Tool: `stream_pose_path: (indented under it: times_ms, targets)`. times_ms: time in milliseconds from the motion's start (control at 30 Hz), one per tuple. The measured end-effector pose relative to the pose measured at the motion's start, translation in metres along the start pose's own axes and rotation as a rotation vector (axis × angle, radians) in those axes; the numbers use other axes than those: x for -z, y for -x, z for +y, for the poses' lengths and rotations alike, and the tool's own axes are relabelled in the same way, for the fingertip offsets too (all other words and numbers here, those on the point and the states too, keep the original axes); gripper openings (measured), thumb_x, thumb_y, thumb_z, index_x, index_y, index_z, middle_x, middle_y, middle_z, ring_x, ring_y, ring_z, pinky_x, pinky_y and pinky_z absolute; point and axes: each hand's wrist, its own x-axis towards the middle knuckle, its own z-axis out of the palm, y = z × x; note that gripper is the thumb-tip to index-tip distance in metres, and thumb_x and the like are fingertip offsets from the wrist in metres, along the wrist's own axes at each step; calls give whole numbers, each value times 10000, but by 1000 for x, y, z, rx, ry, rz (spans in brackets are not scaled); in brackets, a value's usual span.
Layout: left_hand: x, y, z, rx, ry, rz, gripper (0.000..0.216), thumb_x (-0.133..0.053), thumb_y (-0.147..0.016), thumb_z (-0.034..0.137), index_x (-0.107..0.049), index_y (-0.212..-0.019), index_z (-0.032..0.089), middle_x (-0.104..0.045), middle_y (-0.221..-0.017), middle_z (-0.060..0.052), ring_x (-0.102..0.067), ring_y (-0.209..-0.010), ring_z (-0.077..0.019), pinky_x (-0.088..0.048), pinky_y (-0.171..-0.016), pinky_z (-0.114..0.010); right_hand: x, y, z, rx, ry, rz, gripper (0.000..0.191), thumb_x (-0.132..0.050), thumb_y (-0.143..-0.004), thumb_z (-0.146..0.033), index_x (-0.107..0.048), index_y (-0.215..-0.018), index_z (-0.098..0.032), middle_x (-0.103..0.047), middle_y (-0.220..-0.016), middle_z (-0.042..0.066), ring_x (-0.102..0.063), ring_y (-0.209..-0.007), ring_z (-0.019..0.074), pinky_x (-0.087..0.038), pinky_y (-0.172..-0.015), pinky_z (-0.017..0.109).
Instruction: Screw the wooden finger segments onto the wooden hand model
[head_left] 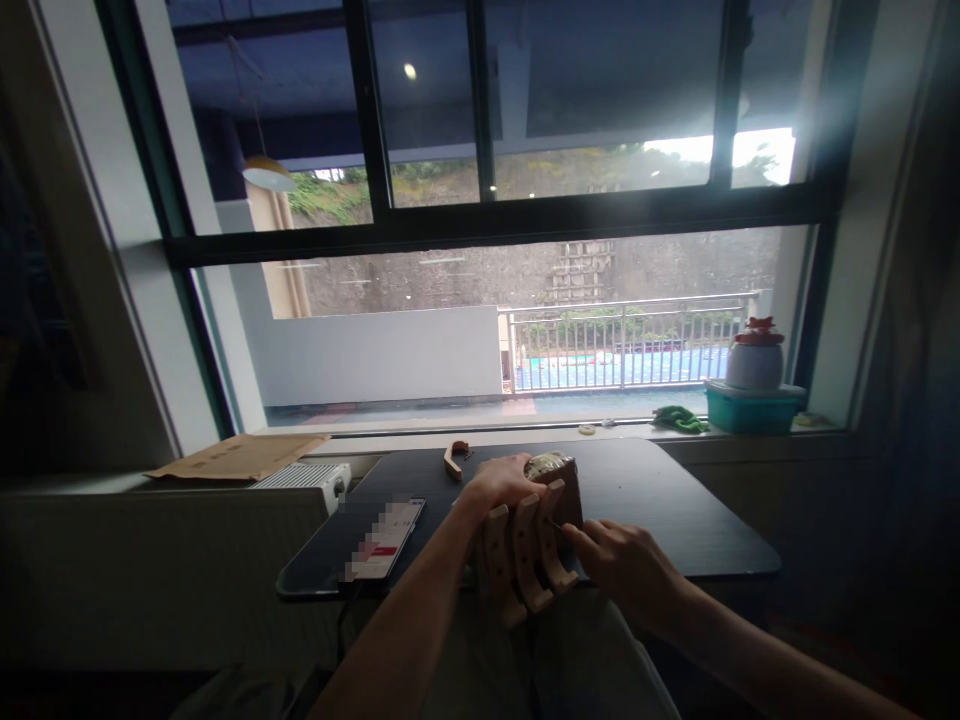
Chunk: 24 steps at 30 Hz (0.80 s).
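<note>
- Two hands on wooden peg rack (529, 550), at table (675, 500) edge.
- Left hand (501, 482) clasped over its top.
- Right hand (619, 560) pinched narrow, touching its right side.

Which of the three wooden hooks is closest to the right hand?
The rightmost hook, right beside the right hand; the other two lie further left, under the left hand holding the wooden rack.

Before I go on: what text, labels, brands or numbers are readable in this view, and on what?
No text can be read anywhere in the head view.
On the phone screen: blurred out, only a red bar shows.
On the wooden peg rack gripped by the left hand: no markings visible.
On the cardboard sheet, white device and teal box: no legible print.
</note>
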Motion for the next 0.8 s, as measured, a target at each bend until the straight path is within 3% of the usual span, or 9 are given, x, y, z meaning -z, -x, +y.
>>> stream_pose_path:
  times_ms: [133,300,433,500,567,667,800]
  targets:
    - [1,0,1,-7,-8,-4,340,-545,-895,357,-536,-1176,165,-574,-1164,-73,-585,-998,-219,-490,-856,-429,-12,2,7,-167,-163,68,293,-451,-868,-216,-658,-1071,-177,-705,-879,74,-647,-776,206,-467,-677,299]
    - [1,0,1,-3,-18,9,323,-541,-899,348,-542,-1166,168,-576,-1160,-72,-588,-991,-214,-496,-848,-419,-25,1,16,-354,-355,114,431,-350,-917,-396,-689,-992,-139,-726,-857,65,-668,-764,194,-500,-627,270]
    - [1,1,0,-5,-14,12,339,-543,-897,352,-533,-1180,165,-577,-1154,-71,-591,-983,-215,-501,-838,-417,-16,1,13,-382,-343,68,329,-492,-838,-382,-677,-1028,-188,-722,-836,46,-659,-739,217,-478,-639,304]
    - [1,1,-1,-7,-8,10,354,-542,-897,360,-525,-1192,164,-579,-1148,-72,-594,-976,-215,-502,-835,-419,-6,2,8,-320,-244,27,403,-577,-767,-277,-604,-1164,-219,-716,-884,44,-655,-748,230,-454,-640,310]
    - [1,1,0,-4,-3,8,361,-540,-897,367,-522,-1196,166,-580,-1147,-72,-594,-977,-216,-498,-841,-423,4,2,2,-168,-51,-19,480,-535,-764,-137,-537,-1233,-238,-696,-942,46,-650,-776,209,-427,-627,278]
    - [2,2,0,0,3,5,359,-545,-893,370,-528,-1188,166,-578,-1154,-72,-588,-996,-221,-488,-856,-432,14,-1,-4,55,145,-50,404,-436,-802,-24,-596,-1121,-212,-668,-871,51,-624,-724,172,-378,-567,242]
    - [3,3,2,-9,11,-13,347,-542,-895,367,-534,-1180,168,-585,-1141,-69,-592,-979,-214,-493,-848,-422,13,-5,-4,101,48,-42,293,-460,-815,-45,-658,-982,-182,-664,-790,61,-605,-689,177,-377,-573,253]
